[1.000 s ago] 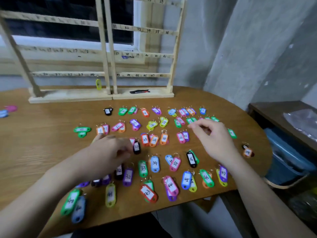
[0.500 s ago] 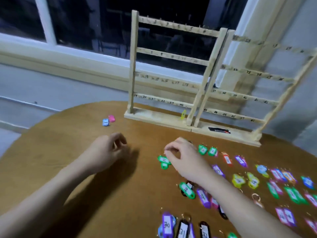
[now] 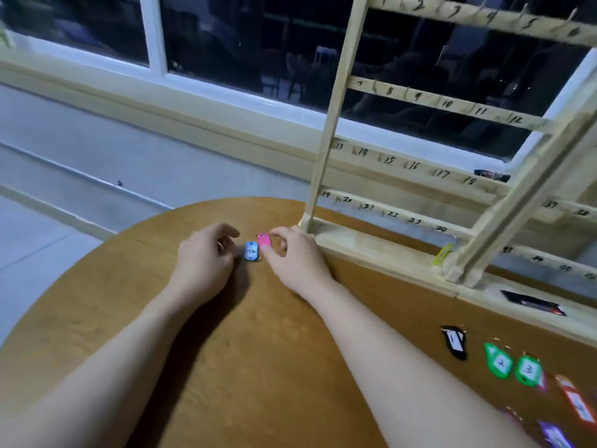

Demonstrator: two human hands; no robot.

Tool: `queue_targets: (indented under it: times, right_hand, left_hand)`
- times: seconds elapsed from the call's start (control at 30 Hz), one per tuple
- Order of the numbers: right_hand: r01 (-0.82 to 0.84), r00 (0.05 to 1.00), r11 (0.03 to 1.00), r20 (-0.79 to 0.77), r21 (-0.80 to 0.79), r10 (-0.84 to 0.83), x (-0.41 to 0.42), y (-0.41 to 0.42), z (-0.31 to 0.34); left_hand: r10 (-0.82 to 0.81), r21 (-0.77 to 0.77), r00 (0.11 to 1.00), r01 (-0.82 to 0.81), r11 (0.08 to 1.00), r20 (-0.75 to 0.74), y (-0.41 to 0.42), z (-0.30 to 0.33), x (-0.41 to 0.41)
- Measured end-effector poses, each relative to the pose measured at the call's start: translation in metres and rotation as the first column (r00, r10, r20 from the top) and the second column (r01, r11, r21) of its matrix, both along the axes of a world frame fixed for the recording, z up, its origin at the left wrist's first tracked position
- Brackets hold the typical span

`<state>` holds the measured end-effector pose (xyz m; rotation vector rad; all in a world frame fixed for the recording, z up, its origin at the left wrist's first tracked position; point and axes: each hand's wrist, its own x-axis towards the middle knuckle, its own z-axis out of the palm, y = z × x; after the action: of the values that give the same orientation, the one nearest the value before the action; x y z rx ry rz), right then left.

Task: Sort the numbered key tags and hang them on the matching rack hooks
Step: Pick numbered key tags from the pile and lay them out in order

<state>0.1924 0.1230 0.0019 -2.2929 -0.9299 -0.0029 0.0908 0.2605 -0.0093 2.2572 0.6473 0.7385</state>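
Head view: the right hand (image 3: 292, 258) has its thumb and forefinger pinched on a pink key tag (image 3: 264, 241), its other fingers (image 3: 280, 232) curled above it. Just beside the pink tag, touching or nearly so, a blue key tag (image 3: 251, 251) lies flat on the brown surface (image 3: 245, 344). The left hand (image 3: 203, 258) sits on the other side of the blue tag, its fingers loosely curled and holding nothing, fingertips near the tag but whether they touch it cannot be told. Both forearms stretch across the surface. Right of the right hand stands the wooden rack (image 3: 416, 130), its rails numbered by hand and set with small hooks; a yellow tag (image 3: 442, 254) hangs low by its middle post. Near the lower right edge lie a black tag marked 1 (image 3: 455, 341) and two green tags marked 2 (image 3: 499, 362) and 3 (image 3: 528, 370), with more tags beyond them, blurred.
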Motion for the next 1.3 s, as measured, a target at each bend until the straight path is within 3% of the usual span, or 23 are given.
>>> queue_targets:
  times: [0.13, 0.6, 1.3]
  right_hand:
    - [0.042, 0.998, 0.999, 0.051, -0.002, -0.042, 0.008, 0.015, -0.015]
    - [0.129, 0.991, 0.985, 0.008, 0.111, -0.13, 0.001, 0.008, -0.012]
    - [0.148, 0.988, 0.983, -0.056, 0.11, -0.143, -0.004, 0.008, -0.008]
  left_hand:
    - [0.013, 0.188, 0.992, 0.011, 0.982, -0.125, 0.003, -0.007, 0.005]
    - [0.051, 0.314, 0.975, 0.02, 0.949, -0.217, -0.004, -0.005, 0.0]
    - [0.025, 0.209, 0.98, 0.017, 0.978, -0.196, 0.002, -0.006, 0.002]
